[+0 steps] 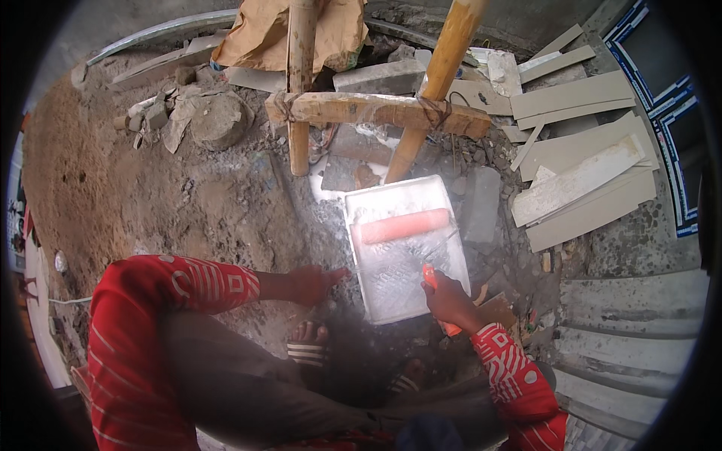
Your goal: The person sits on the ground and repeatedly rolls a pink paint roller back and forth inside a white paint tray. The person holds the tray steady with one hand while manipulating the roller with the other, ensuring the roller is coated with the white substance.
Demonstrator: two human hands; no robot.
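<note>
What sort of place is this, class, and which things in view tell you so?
Probably a building or renovation site, judging by the pink paint roller and white tray, the wooden poles lashed to a crosspiece, and the flat offcuts piled on rough ground.

You face a grey concrete wall [541, 22] along the top of your view, with bare brown earth [218, 203] spreading out to your left. Ahead of you, two wooden poles [299, 60], one slanting, are bound to a wooden crosspiece [361, 110]; crumpled brown paper [252, 37] lies behind them. To your right are flat beige board offcuts [575, 101], dark panels [662, 52] edged in blue and white, and, nearer you, corrugated sheets [632, 308]. Your light is soft.
</note>
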